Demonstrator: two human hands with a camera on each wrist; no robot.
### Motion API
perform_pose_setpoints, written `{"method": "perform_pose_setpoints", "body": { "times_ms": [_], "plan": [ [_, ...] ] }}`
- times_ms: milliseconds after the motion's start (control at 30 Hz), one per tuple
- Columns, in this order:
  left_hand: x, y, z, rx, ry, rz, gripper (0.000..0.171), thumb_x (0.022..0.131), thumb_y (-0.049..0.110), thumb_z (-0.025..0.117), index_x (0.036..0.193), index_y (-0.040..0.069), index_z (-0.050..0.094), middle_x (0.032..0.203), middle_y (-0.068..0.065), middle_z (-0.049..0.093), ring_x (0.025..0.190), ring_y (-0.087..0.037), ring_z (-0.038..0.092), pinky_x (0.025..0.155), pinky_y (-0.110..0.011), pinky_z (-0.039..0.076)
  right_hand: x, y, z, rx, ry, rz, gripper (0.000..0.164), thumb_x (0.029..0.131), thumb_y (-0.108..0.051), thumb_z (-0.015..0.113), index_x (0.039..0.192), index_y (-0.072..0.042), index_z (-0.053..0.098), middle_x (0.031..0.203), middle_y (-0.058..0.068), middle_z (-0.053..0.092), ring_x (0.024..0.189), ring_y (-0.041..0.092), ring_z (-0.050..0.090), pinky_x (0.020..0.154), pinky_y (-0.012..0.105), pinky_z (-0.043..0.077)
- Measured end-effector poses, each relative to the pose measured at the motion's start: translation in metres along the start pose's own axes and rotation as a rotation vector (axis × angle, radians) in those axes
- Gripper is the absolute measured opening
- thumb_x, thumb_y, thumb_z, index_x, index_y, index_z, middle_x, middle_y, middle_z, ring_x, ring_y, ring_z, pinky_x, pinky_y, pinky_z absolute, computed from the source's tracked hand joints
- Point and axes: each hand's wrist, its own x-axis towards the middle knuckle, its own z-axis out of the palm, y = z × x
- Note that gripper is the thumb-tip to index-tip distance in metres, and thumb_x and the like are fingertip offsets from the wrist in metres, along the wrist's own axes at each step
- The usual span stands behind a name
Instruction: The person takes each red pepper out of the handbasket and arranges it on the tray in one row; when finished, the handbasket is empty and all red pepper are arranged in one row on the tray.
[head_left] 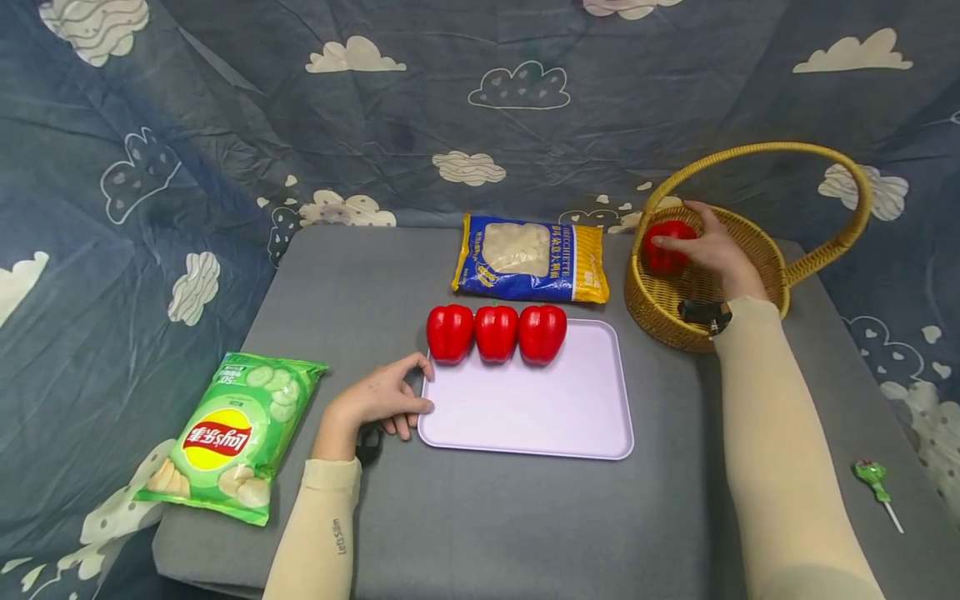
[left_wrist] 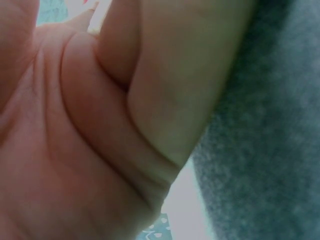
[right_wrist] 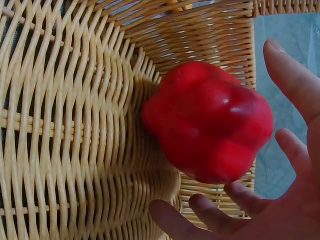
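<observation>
My right hand is inside the wicker basket, beside a red bell pepper. In the right wrist view its fingers are spread around one side of that pepper, with gaps showing between them and its skin. My left hand holds the left rim of the lilac tray with thumb and index finger, the other fingers bent below. Three red bell peppers stand in a row along the tray's far edge. The left wrist view is filled mostly by the palm.
Behind the tray lies a blue and yellow pasta bag. A green chip bag is at the table's left side. Near the right edge lies a green lollipop. The basket's tall handle arches over the right hand.
</observation>
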Motion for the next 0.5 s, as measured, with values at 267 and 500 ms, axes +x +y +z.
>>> {"method": "perform_pose_setpoints", "body": {
  "times_ms": [267,500],
  "plan": [
    [-0.0007,0.0026,-0.0005,-0.002,0.006,-0.001,0.044,0.095,0.017,0.080,0.128,0.019,0.051,0.071,-0.010,0.071,0.051,-0.020,0.070,0.050,-0.028,0.057,0.0024,0.0009,0.0029,-0.028,-0.033,0.014,0.106,0.099,-0.047,0.073,0.171,-0.028,-0.002,0.176,0.027,0.006,0.158,0.055,0.018,0.125,0.071,0.028],
    [-0.0004,0.0025,-0.0007,-0.001,0.007,0.001,0.044,0.095,0.018,0.080,0.128,0.019,0.051,0.071,-0.010,0.070,0.051,-0.020,0.070,0.050,-0.028,0.057,0.0066,0.0007,0.0048,-0.064,-0.028,0.004,0.108,0.098,-0.048,0.074,0.171,-0.024,-0.001,0.176,0.029,0.006,0.157,0.057,0.018,0.124,0.072,0.029]
  ]
}}
